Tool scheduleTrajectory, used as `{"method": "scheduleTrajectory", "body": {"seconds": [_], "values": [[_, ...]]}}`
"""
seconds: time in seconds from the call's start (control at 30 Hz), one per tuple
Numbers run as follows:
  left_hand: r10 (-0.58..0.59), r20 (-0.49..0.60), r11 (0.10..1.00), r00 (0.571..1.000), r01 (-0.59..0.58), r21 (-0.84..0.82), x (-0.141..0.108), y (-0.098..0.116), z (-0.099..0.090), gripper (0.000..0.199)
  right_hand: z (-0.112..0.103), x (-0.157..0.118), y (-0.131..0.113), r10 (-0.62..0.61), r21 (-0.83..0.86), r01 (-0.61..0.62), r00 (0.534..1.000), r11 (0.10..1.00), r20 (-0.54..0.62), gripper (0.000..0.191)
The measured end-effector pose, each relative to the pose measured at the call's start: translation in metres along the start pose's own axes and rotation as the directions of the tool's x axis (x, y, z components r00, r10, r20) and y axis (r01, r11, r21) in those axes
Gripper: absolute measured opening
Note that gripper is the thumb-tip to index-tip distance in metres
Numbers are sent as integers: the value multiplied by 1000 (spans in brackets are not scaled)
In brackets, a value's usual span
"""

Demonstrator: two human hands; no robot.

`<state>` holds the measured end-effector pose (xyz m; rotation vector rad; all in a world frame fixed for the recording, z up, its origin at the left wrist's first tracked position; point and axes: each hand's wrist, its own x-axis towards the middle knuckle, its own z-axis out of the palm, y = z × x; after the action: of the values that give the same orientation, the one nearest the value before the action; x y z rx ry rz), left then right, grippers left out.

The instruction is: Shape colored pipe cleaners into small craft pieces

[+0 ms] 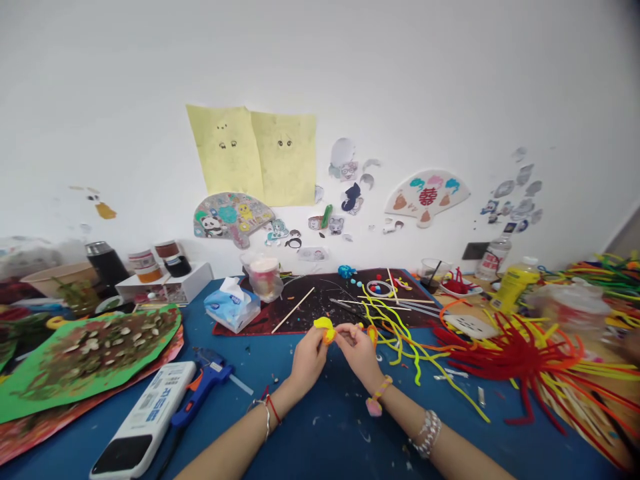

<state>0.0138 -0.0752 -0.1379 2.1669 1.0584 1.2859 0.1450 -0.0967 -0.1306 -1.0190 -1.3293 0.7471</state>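
My left hand (309, 357) is closed, pinching a small bright yellow fuzzy piece (325, 325) that looks like shaped pipe cleaner. Its upper part curves like a petal, with an orange-yellow tip lower down. My right hand (358, 355) is also closed, its thumb and forefinger meeting at the right side of that piece; what exactly lies between those fingertips is too small to make out. An orange-yellow curl (372, 335) shows just behind the right fingers. Loose yellow-green pipe cleaners (400, 337) lie right of my hands. Both hands are above the blue tabletop (280, 427).
A blue glue gun (200, 393) and a white device (145, 420) lie at left, near a green sheet (40, 393). A tissue pack (233, 308) and dark mat (300, 313) are behind. Red pipe cleaners (520, 360) and a yellow bottle (515, 287) are at right.
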Motion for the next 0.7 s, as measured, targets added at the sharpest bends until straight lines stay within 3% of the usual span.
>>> {"method": "scheduleTrajectory", "body": {"seconds": [0.13,0.37,0.43,0.53,0.7], "values": [[25,-28,999,999,-26,-38,5,4,-7,22,-2,3,3,22,89,-28,998,996,62,19],[-135,-4,946,991,127,-299,6,12,-7,28,-4,8,12,33,137,-32,999,990,1,21],[-227,18,865,974,210,-457,7,13,-7,26,-4,8,12,43,137,-44,999,990,12,23],[-368,115,667,923,348,-659,10,12,-7,24,-4,7,8,66,122,-73,996,990,56,23],[-398,265,507,878,451,-735,12,5,-2,34,-4,6,4,91,153,-99,994,983,59,27]]}}
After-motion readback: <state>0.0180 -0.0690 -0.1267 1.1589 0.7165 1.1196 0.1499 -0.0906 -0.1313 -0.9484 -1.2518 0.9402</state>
